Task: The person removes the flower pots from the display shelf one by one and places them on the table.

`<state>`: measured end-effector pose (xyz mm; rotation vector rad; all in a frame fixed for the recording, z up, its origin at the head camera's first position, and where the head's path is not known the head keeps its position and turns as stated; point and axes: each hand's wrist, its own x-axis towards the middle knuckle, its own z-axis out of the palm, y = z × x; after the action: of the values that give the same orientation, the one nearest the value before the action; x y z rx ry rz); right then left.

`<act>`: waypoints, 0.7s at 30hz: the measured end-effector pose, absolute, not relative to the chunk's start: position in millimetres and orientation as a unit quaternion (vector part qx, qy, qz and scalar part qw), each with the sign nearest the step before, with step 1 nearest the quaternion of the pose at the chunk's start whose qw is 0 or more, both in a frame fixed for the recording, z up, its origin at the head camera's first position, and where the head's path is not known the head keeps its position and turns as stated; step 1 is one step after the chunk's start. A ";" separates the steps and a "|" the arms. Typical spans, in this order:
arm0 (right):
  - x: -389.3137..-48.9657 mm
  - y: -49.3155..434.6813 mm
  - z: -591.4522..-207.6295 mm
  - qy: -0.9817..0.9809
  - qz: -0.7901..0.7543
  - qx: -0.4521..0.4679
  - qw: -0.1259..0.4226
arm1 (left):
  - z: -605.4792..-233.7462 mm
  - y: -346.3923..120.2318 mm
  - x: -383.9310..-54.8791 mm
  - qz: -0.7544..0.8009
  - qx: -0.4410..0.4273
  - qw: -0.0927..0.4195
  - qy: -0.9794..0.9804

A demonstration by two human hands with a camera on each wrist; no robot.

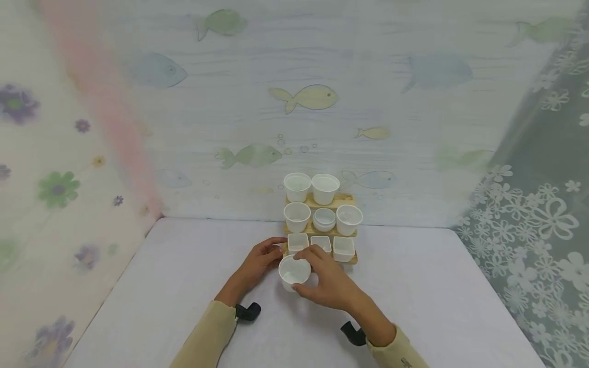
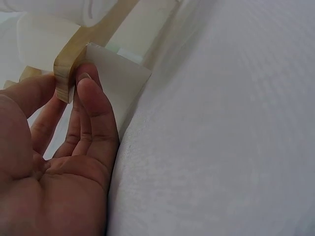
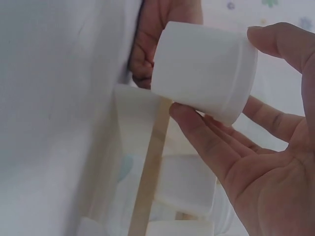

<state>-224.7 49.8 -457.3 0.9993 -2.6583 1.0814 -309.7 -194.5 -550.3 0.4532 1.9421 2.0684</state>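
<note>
In the head view, my right hand [image 1: 333, 283] holds a round white plastic tub [image 1: 294, 273] just in front of a stepped wooden rack [image 1: 344, 200]. Its thumb and fingers span the tub's rim and side, and the right wrist view shows the tub [image 3: 202, 69] tipped sideways in that picture. My left hand [image 1: 259, 261] is at the rack's front left corner. Seen from the left wrist, its thumb lies on one face of the lowest wooden board [image 2: 74, 59] and its fingertips on the other, pinching the board's end.
Two round tubs [image 1: 325, 190] stand on the top step. Round tubs [image 1: 349, 221] fill the middle step, the central one shorter. Square containers [image 1: 343, 249] sit along the lowest step. Behind the rack rises a fish-patterned wall covering [image 1: 303, 97]; a white cloth [image 1: 405, 276] covers the table.
</note>
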 end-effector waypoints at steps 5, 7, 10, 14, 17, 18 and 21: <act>-225.9 49.6 -457.9 -0.871 0.368 0.324 0.029 | -549.1 -194.5 -308.6 0.711 0.154 0.135 0.673; -226.5 49.5 -458.5 -0.867 0.377 0.325 0.020 | -549.0 -194.8 -308.2 0.710 0.155 0.133 0.674; -227.6 50.4 -460.3 -0.862 0.383 0.332 0.017 | -547.3 -194.6 -306.9 0.706 0.158 0.129 0.678; -228.3 51.7 -461.5 -0.867 0.360 0.343 0.026 | -545.1 -194.6 -305.2 0.705 0.154 0.128 0.680; -228.3 52.7 -462.5 -0.876 0.337 0.343 0.027 | -544.7 -194.1 -304.8 0.708 0.151 0.131 0.677; -228.1 53.0 -462.9 -0.879 0.331 0.342 0.026 | -544.9 -193.9 -305.1 0.709 0.151 0.132 0.676; -228.0 53.1 -463.8 -0.880 0.327 0.343 0.020 | -544.8 -193.6 -304.9 0.710 0.150 0.132 0.676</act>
<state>-228.0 53.1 -463.8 1.0635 -2.7301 1.0152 -304.9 -193.6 -544.8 0.4352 1.9608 2.0591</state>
